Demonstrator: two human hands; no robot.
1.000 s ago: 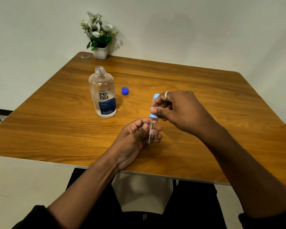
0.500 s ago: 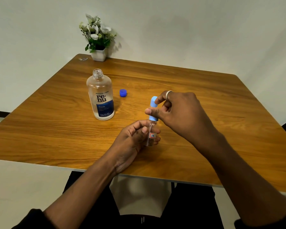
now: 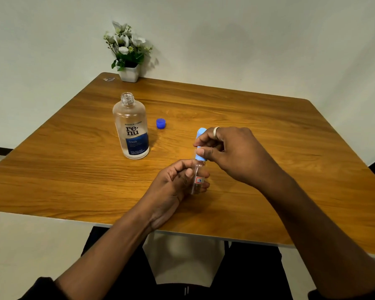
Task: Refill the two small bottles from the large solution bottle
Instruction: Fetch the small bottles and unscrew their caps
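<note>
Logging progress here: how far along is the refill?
Done: large bottle stands uncapped, its blue cap beside it. In hand: left hand holds a small bottle, right hand grips its light-blue cap. Left: its fill level is unclear; no second small bottle shows.

Can't see much of the small bottle: the left hand wraps its far side, and the right hand covers most of the light blue cap. No telling how full it is. The fine print on the large bottle is too tiny to read. There's 1 blurry little thing at the far left corner of the table, no clue what. Both forearms run off the bottom edge.
</note>
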